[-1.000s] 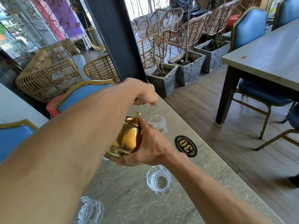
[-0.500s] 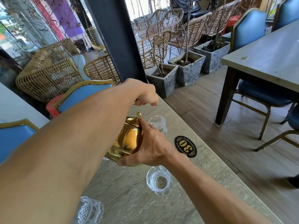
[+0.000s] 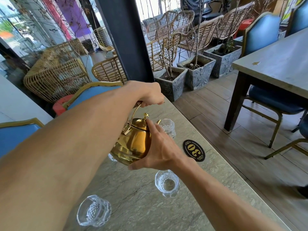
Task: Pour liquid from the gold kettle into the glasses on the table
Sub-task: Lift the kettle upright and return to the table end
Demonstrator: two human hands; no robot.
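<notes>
The gold kettle [image 3: 133,144] hangs above the grey stone table [image 3: 141,200], tipped toward the far glass [image 3: 168,128], its spout at that rim. My left hand [image 3: 150,95] grips the kettle's top handle. My right hand [image 3: 160,147] cups the kettle's side, a fingertip on the lid by the knob. A second cut glass [image 3: 167,182] stands upright near my right wrist. A third glass [image 3: 94,210] lies tilted near the front. Part of another glass [image 3: 112,157] shows under the kettle.
A black oval number plate reading 30 [image 3: 193,150] lies right of the kettle. Blue chairs [image 3: 90,95] stand at the table's left. Stone planters [image 3: 171,82] and a dark pillar [image 3: 126,39] stand beyond. Another table [image 3: 275,67] is at the right.
The kettle has risen slightly and its handle and spout tip now show clearly; both hands keep the same hold.
</notes>
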